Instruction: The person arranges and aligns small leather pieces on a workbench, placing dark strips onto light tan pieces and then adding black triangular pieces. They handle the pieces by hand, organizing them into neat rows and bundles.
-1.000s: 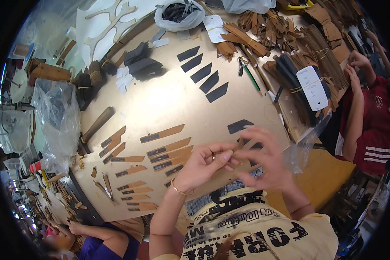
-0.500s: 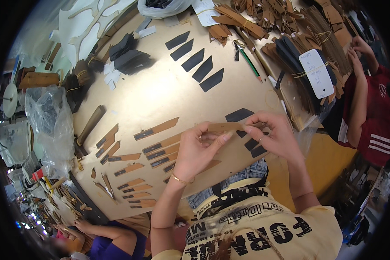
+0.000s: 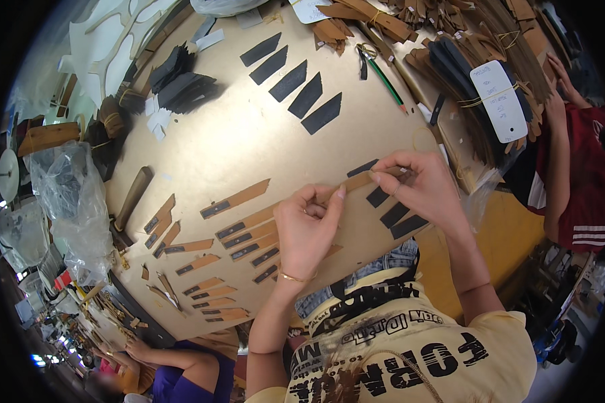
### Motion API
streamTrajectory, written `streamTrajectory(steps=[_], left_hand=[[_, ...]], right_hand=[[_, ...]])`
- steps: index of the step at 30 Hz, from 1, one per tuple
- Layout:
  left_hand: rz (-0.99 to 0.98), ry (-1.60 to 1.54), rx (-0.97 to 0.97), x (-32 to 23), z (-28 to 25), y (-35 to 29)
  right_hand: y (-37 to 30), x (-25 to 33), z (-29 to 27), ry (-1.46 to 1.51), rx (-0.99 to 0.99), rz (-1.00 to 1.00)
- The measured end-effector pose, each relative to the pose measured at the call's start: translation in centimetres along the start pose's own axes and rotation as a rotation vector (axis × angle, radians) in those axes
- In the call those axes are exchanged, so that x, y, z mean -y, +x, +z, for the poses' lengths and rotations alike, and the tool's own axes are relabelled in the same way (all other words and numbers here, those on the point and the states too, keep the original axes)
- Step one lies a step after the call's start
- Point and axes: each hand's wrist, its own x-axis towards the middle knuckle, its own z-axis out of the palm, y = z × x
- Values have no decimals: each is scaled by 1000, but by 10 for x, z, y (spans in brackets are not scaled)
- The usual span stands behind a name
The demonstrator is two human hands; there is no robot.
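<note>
Between my two hands stretches a narrow brown leather strip (image 3: 357,183). My left hand (image 3: 305,225) pinches its left end, and my right hand (image 3: 417,188) grips the other end between thumb and fingers. Beneath and beside my right hand lie several dark slanted pieces (image 3: 409,227), partly covered by it. To the left of my left hand, brown leather strips with a dark patch at one end (image 3: 235,198) are laid in slanted rows on the work table (image 3: 202,151). My left hand hides parts of some of them.
Farther back lie a row of black slanted pieces (image 3: 321,113), a black stack (image 3: 185,87) and a green pencil (image 3: 386,84). A wooden-handled hammer (image 3: 133,201) rests at left. Tied leather bundles (image 3: 450,67) crowd the far right, near a co-worker's arm (image 3: 556,148).
My right hand has moved slightly up, and my left hand slightly right, with the leather strip still between them. The strip now tilts upward to the right. The whole view has shifted slightly.
</note>
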Motion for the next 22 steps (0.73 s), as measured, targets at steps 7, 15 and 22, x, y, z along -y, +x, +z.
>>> streamTrajectory(steps=[7, 15, 22], left_hand=[[37, 65, -43, -3, 5, 3], [99, 214, -82, -9, 8, 0], [125, 243, -93, -9, 8, 1]], right_hand=[[5, 2, 2, -77, -18, 9], [6, 4, 3, -78, -30, 3], [5, 5, 2, -85, -25, 39]])
